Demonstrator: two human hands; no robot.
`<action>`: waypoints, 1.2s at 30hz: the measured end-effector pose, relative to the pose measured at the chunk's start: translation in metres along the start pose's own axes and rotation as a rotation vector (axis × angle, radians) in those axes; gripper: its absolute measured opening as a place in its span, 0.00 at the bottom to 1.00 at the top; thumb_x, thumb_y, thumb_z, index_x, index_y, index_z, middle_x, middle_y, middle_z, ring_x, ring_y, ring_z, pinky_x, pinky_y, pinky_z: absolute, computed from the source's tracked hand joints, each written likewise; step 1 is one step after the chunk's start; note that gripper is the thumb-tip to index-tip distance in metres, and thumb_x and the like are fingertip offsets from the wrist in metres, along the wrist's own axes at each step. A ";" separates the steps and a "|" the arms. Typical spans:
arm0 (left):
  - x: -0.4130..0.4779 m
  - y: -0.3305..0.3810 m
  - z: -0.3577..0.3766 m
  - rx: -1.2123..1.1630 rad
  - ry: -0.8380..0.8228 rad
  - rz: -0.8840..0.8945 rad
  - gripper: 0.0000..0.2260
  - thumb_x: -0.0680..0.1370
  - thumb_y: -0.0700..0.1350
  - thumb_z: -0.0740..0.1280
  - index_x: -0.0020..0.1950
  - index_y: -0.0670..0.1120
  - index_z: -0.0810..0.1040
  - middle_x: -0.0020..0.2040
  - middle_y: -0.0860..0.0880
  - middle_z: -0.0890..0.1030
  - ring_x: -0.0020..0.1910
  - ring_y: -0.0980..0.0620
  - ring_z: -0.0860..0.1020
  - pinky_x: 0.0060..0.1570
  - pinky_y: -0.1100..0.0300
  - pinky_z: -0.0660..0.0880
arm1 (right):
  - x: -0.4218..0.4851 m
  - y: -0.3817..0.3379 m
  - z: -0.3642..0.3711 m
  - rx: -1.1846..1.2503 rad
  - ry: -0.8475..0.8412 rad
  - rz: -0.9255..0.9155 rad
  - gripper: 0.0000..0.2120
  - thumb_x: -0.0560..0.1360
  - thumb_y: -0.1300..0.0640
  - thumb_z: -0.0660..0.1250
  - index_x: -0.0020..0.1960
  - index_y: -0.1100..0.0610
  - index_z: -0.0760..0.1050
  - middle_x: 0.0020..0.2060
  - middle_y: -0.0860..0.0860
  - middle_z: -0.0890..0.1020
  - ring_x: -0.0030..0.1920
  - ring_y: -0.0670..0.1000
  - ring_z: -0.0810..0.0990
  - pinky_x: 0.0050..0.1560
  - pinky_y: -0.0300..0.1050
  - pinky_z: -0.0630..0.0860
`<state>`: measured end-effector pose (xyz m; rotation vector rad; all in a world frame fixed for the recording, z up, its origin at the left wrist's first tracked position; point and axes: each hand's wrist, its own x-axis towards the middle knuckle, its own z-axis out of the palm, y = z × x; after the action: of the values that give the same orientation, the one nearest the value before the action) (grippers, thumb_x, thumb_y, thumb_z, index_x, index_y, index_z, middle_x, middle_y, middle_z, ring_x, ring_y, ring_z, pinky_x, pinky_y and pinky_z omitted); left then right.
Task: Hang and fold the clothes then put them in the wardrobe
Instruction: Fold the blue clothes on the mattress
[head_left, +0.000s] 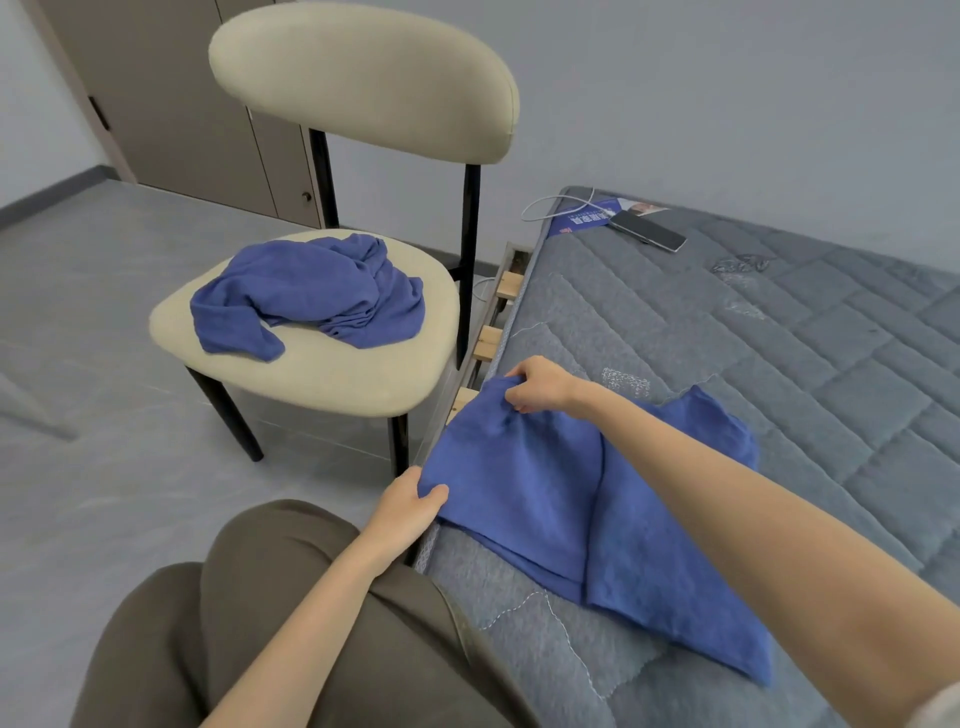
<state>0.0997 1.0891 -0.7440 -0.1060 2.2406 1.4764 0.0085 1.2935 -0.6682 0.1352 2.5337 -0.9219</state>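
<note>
A blue garment (530, 499) lies spread over the edge of the grey mattress (779, 338), partly folded over itself. My left hand (410, 506) pinches its near left corner at the mattress edge. My right hand (540, 387) grips the far left corner, with my forearm crossing above the cloth. A second blue garment (306, 293) lies crumpled on the seat of a cream chair (337, 374) to the left of the bed.
The wardrobe (171, 114) with brown doors stands at the back left. A phone (647, 231) with a white cable and a blue leaflet lie at the mattress's far corner. Grey floor (93, 322) stretches to the left. My knees in dark trousers fill the bottom.
</note>
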 end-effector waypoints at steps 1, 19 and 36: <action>-0.001 0.002 -0.001 -0.059 -0.008 0.001 0.04 0.78 0.41 0.61 0.48 0.40 0.72 0.46 0.46 0.76 0.41 0.53 0.75 0.37 0.64 0.74 | -0.003 0.000 -0.002 -0.059 0.004 0.000 0.10 0.70 0.67 0.59 0.32 0.58 0.63 0.34 0.56 0.69 0.36 0.53 0.68 0.38 0.46 0.66; -0.040 0.135 0.105 0.010 -0.436 0.373 0.04 0.73 0.33 0.66 0.44 0.39 0.72 0.38 0.45 0.76 0.37 0.53 0.75 0.37 0.64 0.75 | -0.092 0.099 -0.082 0.461 0.175 -0.015 0.14 0.73 0.77 0.53 0.40 0.64 0.73 0.37 0.56 0.73 0.39 0.52 0.71 0.43 0.46 0.69; -0.040 0.121 0.232 0.336 -0.700 0.370 0.08 0.70 0.49 0.70 0.39 0.52 0.70 0.34 0.58 0.75 0.31 0.61 0.72 0.38 0.65 0.70 | -0.140 0.219 -0.086 0.139 0.441 0.125 0.23 0.64 0.77 0.52 0.40 0.56 0.79 0.39 0.54 0.78 0.38 0.51 0.73 0.31 0.35 0.66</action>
<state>0.1745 1.3387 -0.6995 0.8360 1.9204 1.0365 0.1543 1.5248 -0.6774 0.5917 2.8102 -1.1175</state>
